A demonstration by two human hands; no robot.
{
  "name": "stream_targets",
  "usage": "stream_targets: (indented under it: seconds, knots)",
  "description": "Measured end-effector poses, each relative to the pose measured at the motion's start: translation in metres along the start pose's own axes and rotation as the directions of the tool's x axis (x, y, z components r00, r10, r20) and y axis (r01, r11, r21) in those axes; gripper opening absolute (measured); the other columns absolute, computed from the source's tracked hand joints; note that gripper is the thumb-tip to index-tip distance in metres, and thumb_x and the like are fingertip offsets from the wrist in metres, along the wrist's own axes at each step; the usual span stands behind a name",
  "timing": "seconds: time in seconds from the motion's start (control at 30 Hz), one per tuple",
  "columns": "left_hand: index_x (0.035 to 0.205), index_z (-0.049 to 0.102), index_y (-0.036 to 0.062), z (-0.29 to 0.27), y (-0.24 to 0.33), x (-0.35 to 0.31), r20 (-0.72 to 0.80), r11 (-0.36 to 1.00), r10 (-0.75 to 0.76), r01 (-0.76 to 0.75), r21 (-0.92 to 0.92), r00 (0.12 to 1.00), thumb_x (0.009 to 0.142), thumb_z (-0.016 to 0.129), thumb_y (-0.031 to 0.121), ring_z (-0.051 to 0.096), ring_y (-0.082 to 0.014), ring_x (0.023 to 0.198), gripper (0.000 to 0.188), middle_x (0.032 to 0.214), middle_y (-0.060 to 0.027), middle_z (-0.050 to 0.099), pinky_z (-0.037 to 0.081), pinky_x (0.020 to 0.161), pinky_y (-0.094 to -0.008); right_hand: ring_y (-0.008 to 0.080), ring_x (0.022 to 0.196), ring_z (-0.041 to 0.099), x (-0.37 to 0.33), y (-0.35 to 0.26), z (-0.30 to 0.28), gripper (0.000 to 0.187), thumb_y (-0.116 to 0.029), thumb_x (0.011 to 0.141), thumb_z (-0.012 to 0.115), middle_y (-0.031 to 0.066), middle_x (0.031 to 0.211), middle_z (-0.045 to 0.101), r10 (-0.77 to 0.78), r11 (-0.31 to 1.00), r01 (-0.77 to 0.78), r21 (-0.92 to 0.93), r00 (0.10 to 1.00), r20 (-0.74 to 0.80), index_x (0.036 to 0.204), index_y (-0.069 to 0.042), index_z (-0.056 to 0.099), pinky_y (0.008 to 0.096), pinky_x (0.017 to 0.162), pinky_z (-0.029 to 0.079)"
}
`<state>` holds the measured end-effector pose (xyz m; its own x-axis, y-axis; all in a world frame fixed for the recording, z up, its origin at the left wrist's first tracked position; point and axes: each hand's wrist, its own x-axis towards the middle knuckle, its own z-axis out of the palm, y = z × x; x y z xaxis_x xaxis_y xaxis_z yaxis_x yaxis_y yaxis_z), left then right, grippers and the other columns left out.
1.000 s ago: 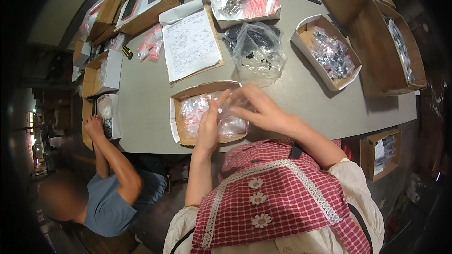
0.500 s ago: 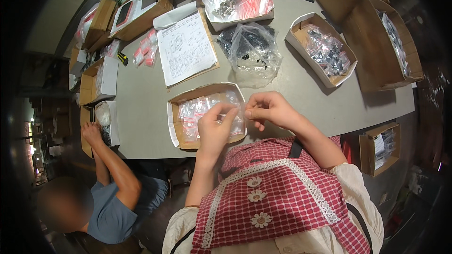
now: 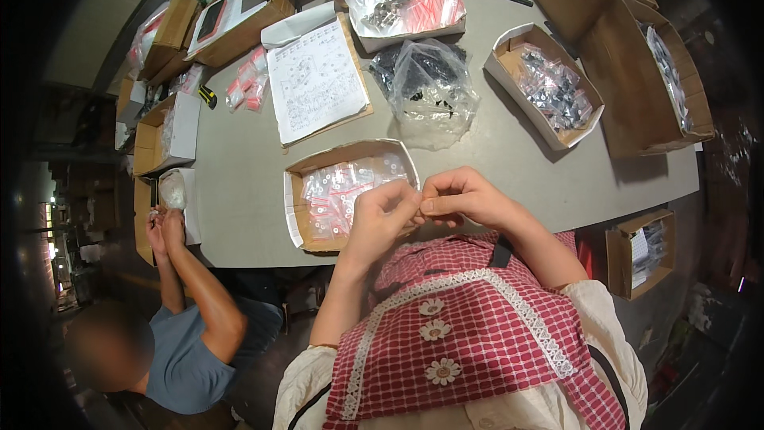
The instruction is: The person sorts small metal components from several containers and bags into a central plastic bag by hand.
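My left hand [image 3: 386,213] and my right hand [image 3: 461,197] meet fingertip to fingertip over the right front corner of a shallow carton [image 3: 295,215]. Both are closed in a pinch, and whatever sits between the fingers is too small or too hidden to name. Inside the carton lie many small clear zip bags [image 3: 334,191] with red strips and small white ring-shaped parts. Behind the hands stands an open clear plastic bag [image 3: 434,111] with small black parts in it.
A printed diagram sheet [image 3: 314,84] lies on a board. Around it stand a box of red-striped bags [image 3: 406,12], a carton of bagged dark parts [image 3: 549,91] and a tall cardboard box [image 3: 637,80]. At left a co-worker's hands [image 3: 165,231] work at a white box [image 3: 191,207].
My left hand has moved right and slightly down, and my fingertips now touch. The co-worker's hands have come together in front of the white box.
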<state>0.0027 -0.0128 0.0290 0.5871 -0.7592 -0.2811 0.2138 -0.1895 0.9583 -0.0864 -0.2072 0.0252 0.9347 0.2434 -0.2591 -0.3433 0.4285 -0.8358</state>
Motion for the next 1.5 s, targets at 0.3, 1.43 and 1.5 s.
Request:
stream_targets:
  seconds: [0.3,1.43,1.5]
  knots:
    - [0.097,0.067,-0.0001,0.004,-0.004,0.003,0.077,0.995,-0.017,0.010,0.096,0.997,0.102,0.062,0.019,0.060,-0.0071,0.075,0.021,0.082,-0.0015,0.066,0.047,0.066,-0.0222,0.0053,0.071,0.057,-0.002,0.011,-0.007,0.013,-0.010,0.089,0.070,0.0004,0.078,0.069,-0.079,0.984,0.067,-0.166,0.995,-0.062,0.081,0.000,0.068,0.0227,0.064,0.045]
    - [0.109,0.070,0.0035,0.022,-0.014,0.024,0.019,0.525,0.517,-0.334,0.783,0.856,0.076,0.083,0.016,0.069,-0.0305,0.090,0.038,0.100,-0.0126,0.072,0.053,0.081,-0.0396,0.0044,0.070,0.057,0.019,0.018,-0.041,0.032,-0.003,0.087,0.064,0.0001,0.078,0.063,-0.134,0.924,0.037,-0.381,0.963,-0.233,0.118,-0.003,0.058,0.0218,0.064,0.045]
    - [0.106,0.070,0.0040,0.018,-0.022,0.025,-0.043,0.554,0.504,-0.284,0.783,0.863,0.077,0.084,0.018,0.069,-0.0293,0.085,0.035,0.095,-0.0120,0.072,0.054,0.076,-0.0377,0.0045,0.074,0.059,0.031,0.015,-0.056,0.031,-0.006,0.089,0.063,0.0009,0.081,0.065,-0.113,0.938,0.037,-0.344,0.972,-0.204,0.119,-0.003,0.060,0.0218,0.066,0.047]
